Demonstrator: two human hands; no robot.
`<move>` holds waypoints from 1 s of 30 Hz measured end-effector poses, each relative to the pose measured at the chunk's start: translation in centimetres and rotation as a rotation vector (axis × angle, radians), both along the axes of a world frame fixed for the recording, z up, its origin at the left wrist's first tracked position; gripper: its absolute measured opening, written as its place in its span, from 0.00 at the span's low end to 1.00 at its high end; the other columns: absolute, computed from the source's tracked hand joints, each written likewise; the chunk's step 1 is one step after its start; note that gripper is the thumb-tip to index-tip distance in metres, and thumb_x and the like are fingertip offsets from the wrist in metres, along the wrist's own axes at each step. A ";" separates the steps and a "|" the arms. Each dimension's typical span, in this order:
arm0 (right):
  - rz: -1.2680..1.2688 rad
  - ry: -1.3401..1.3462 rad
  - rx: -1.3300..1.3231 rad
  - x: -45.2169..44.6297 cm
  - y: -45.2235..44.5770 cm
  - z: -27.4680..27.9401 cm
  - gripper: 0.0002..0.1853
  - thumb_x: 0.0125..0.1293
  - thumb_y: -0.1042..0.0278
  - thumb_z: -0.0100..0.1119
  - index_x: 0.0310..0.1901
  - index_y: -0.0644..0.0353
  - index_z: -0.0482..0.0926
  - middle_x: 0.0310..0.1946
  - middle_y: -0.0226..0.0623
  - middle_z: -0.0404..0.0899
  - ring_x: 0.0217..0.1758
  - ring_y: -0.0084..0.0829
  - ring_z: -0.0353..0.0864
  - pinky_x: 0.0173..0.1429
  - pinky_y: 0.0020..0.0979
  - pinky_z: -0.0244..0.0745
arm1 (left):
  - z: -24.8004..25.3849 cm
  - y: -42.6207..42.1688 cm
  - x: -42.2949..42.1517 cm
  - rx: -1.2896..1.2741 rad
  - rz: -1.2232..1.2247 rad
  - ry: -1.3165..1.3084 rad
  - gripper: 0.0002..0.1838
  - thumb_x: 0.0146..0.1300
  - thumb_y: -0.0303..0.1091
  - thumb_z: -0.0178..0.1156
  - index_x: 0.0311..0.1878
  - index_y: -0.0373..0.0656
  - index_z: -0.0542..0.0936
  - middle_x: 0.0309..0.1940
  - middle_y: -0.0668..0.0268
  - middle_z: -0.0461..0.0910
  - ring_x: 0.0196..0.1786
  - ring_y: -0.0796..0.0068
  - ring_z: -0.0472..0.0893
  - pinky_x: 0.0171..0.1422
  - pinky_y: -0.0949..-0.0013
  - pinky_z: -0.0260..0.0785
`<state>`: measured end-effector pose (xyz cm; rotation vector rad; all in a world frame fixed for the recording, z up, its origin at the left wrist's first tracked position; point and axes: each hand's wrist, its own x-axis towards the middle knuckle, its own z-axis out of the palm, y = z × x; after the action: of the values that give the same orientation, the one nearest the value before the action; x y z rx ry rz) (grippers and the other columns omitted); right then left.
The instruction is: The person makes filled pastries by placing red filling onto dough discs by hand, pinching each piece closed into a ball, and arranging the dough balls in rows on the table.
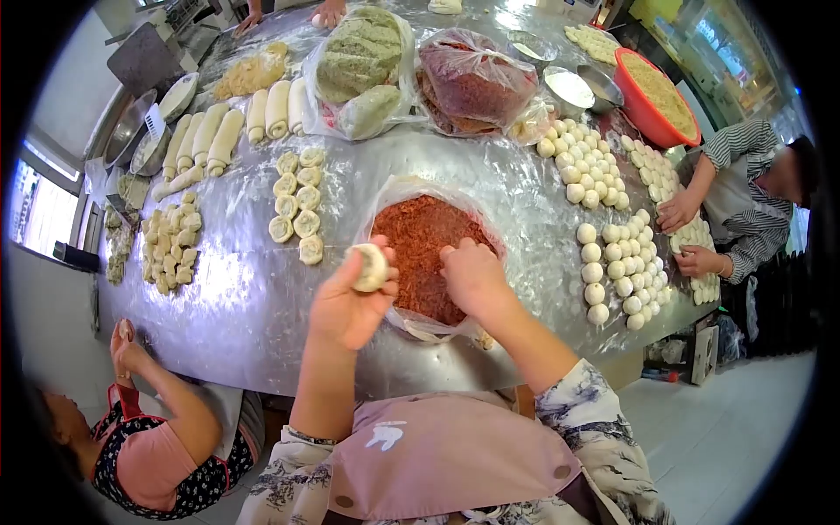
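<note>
Surrounding the red filling: quite a spread on the metal table. Two big plastic-wrapped masses, one speckled green and one dark red, sit side by side past the filling bag.
Left side: thick dough logs, a loose heap of cut dough pieces, and two rows of coiled dough rounds a bit nearer the filling.
Right side: rows of smooth dough balls, plus a red plastic basin of yellowish, crumbly stuff farther back.
Other folks: a co-worker in striped sleeves has both hands by the flatter dough pieces at the right edge; another, in a floral apron, is at the near left.
In the way: the left hand and its dough cup cover a bit of the bag's left rim, and the right hand hides part of the filling's right side.
Red filling: coarse, moist-looking and shreddy, inside thin, crinkled, see-through plastic.
Dough cup: pale, soft-looking and roundish, with a yellowish middle, up at the bag's left edge.
Left grip: thumb and fingers pinching the dough cup.
Right grip: fingers curled in over the filling; honestly can't tell if they're pinching any.
</note>
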<state>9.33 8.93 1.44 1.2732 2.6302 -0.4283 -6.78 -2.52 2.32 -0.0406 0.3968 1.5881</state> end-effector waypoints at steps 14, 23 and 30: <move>-0.098 0.683 -0.209 1.4 2.0 2.6 0.10 0.59 0.64 0.63 0.39 0.61 0.81 0.36 0.49 0.80 0.41 0.48 0.79 0.47 0.40 0.74 | -3.5 4.9 5.2 -0.293 -0.119 0.142 0.18 0.76 0.40 0.40 0.59 0.39 0.68 0.45 0.61 0.76 0.45 0.69 0.78 0.54 0.61 0.73; 0.010 0.703 -0.232 1.1 0.6 2.4 0.16 0.57 0.72 0.63 0.49 0.60 0.79 0.41 0.47 0.81 0.45 0.45 0.80 0.50 0.38 0.74 | -3.7 4.4 4.9 -0.159 -0.077 0.122 0.21 0.77 0.40 0.36 0.65 0.37 0.61 0.58 0.54 0.69 0.57 0.63 0.73 0.67 0.57 0.65; -0.061 0.770 -0.246 1.1 0.0 1.8 0.13 0.57 0.73 0.64 0.45 0.61 0.80 0.37 0.44 0.82 0.39 0.42 0.82 0.45 0.35 0.75 | -4.4 4.5 5.8 -0.096 -0.083 0.377 0.15 0.75 0.35 0.43 0.59 0.39 0.67 0.55 0.59 0.72 0.57 0.68 0.73 0.66 0.60 0.66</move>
<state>10.42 8.92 3.26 1.2837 2.9639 -1.4536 -1.02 1.97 -2.07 0.2018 0.7585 1.4930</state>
